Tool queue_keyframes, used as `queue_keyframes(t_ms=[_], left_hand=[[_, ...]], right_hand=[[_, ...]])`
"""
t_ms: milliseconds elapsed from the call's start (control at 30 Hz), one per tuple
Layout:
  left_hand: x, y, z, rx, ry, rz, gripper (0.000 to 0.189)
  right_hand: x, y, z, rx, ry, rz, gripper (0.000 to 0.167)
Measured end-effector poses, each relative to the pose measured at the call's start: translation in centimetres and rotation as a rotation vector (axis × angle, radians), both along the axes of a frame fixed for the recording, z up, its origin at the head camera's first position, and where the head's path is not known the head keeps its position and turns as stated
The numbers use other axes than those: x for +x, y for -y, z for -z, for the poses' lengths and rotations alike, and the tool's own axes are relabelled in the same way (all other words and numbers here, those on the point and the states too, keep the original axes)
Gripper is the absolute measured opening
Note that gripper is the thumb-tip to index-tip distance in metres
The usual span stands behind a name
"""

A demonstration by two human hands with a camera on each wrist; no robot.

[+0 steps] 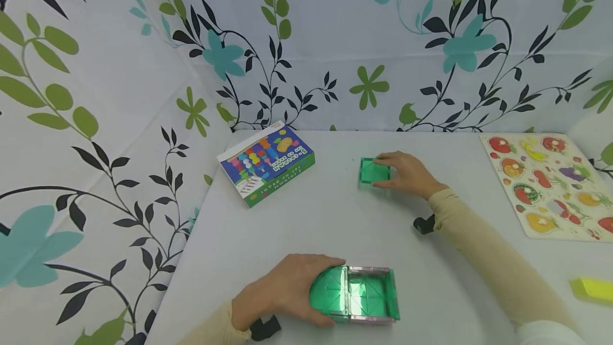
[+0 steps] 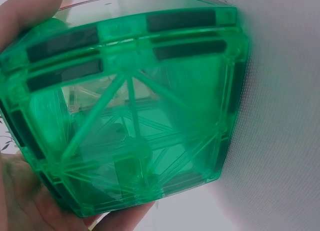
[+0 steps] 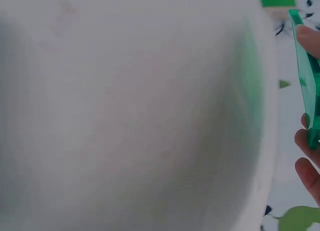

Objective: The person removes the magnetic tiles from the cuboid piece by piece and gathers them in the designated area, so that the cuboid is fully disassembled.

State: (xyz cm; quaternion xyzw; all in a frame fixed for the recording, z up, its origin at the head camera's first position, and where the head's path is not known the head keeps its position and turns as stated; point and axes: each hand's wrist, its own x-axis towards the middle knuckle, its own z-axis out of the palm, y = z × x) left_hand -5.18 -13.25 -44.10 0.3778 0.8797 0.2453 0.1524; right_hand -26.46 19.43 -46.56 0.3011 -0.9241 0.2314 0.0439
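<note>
Green assembly (image 1: pixel 348 294) in the left hand (image 1: pixel 297 289), green square tile (image 1: pixel 374 171) in the right hand (image 1: pixel 407 173)

The green assembly sits at the near part of the white table (image 1: pixel 287 228), built of clear plastic panels. Its left part has a rounded outline in the head view; its right part is a square compartment, open at the top. The left hand grips the rounded end from the left, with fingers curled along the far side and the thumb on the near side. The left wrist view shows dark strips along the panel edges and ribs across the face.

Farther back, well apart from the assembly, the right hand pinches the green square tile between thumb and fingers from its right side. Whether the tile touches the table cannot be told.

Left of the tile lies a colourful carton (image 1: pixel 268 161), set at an angle. A board with fruit pictures (image 1: pixel 551 185) lies on the right, and a yellow block (image 1: pixel 594 290) is nearer, at the right edge. Tan sleeves (image 1: pixel 498 260) cover the arms. Behind the table and along its left side hangs a white cloth (image 1: pixel 325 41) printed with leaves and flowers.
</note>
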Motion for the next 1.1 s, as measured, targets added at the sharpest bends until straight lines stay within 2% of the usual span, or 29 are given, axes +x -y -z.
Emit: queue_keyframes(t_ms=[100,200,300,467,600,933,1100], left_hand=[[0.0,0.0,0.1,0.016,-0.011,0.004,0.093],[0.2,-0.1,0.4,0.029,-0.032,0.014,0.092],[0.3,-0.2,0.6,0.026,-0.038,0.019,0.092],[0.3,-0.2,0.5,0.014,-0.034,0.029,0.093],[0.1,-0.1,0.3,-0.002,-0.043,0.025,0.094],[0.3,-0.1,-0.2,0.004,-0.079,0.024,0.094],[0.3,-0.3,-0.2,-0.001,-0.079,0.021,0.093]], right_hand=[[-2.5,0.7,0.7,0.07,0.051,0.007,0.068],[-4.2,1.3,1.5,0.112,0.062,-0.001,0.065],[-5.6,1.9,2.0,0.121,0.066,-0.011,0.061],[-7.0,2.8,2.3,0.156,0.113,-0.027,0.06],[-7.4,3.5,2.3,0.162,0.129,-0.048,0.058],[-6.6,3.2,2.4,0.122,0.166,-0.018,0.061],[-5.8,2.7,2.8,0.096,0.15,0.003,0.066]])
